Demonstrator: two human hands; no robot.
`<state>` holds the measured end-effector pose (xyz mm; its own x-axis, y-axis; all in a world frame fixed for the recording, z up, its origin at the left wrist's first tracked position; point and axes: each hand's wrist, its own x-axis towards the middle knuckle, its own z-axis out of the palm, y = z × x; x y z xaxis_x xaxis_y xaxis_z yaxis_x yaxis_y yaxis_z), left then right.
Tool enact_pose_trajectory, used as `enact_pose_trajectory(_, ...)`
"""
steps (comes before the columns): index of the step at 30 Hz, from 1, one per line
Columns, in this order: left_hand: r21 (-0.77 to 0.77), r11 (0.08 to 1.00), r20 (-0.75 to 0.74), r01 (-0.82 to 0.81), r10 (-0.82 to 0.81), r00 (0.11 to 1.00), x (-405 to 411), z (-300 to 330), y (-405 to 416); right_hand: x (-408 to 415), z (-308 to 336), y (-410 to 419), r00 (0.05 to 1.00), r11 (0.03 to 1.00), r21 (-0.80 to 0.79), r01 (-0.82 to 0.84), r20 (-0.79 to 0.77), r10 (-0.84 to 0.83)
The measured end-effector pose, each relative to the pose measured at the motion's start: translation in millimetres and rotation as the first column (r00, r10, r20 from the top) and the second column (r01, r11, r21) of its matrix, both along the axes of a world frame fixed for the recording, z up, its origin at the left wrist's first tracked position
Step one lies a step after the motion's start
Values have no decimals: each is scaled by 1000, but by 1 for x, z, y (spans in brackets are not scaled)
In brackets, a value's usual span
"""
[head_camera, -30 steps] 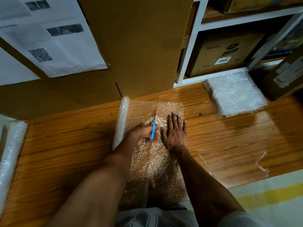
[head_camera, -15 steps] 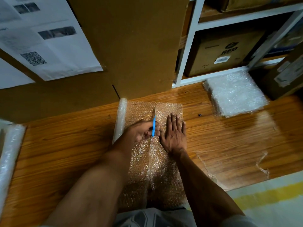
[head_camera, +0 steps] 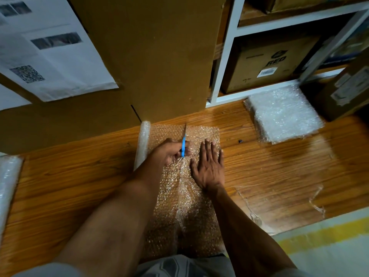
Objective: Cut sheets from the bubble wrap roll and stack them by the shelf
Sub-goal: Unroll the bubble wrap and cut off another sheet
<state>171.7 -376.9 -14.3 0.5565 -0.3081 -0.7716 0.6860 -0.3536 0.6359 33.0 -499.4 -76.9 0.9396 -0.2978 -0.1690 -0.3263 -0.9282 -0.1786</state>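
A bubble wrap roll [head_camera: 142, 142] lies on the wooden floor with its loose sheet [head_camera: 179, 206] spread toward me. My left hand [head_camera: 169, 151] grips a blue-handled cutter [head_camera: 183, 145] whose blade points away along a slit in the sheet. To the right of the slit, my right hand [head_camera: 209, 166] presses flat on the sheet, fingers straight. A stack of cut sheets [head_camera: 281, 114] sits by the white shelf [head_camera: 225, 62] at the upper right.
A tall cardboard box [head_camera: 151, 56] stands just behind the roll. Boxes fill the shelf, and another box [head_camera: 347, 90] stands at the far right. A second roll [head_camera: 8, 182] lies at the left edge. A clear plastic scrap [head_camera: 279, 202] rests on the floor.
My left hand has pushed the cutter farther away along the sheet, lengthening the slit. My right hand has stayed pressed on the sheet.
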Motion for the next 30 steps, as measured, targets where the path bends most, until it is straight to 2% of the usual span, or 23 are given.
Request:
enact_pose_trajectory(11,-124,991,88,57,-46,995,-4,17,15,-1,-1,0,1000,1000,9,12,8,-12)
enact_pose_trajectory(13,-58,995,128,86,-78,989,-7,18,27,-1,-3,-1,1000,1000,14,3,6,-4)
enact_pose_trajectory(16,131,967,208,220,-244,947,-12,14,47,-4,4,-1,998,998,67,8,55,-12)
enact_pose_trajectory(18,155,956,209,251,-280,937,-17,13,60,-2,14,0,992,988,153,15,122,-34)
enact_pose_trajectory(20,219,927,231,303,-351,907,-25,13,69,5,32,5,976,943,328,54,182,-119)
enact_pose_trajectory(22,325,894,293,308,-405,866,-37,17,73,15,49,13,959,828,555,81,183,-216)
enact_pose_trajectory(24,358,888,339,288,-411,846,-49,19,73,25,61,25,957,697,710,100,124,-264)
enact_pose_trajectory(27,514,809,410,285,-523,747,-61,20,73,33,45,39,938,534,828,170,30,-345)
enact_pose_trajectory(28,546,791,418,275,-542,729,-63,19,75,36,35,41,928,514,836,194,14,-373)
enact_pose_trajectory(30,536,794,408,285,-540,737,-69,19,80,33,39,49,919,545,808,222,14,-394)
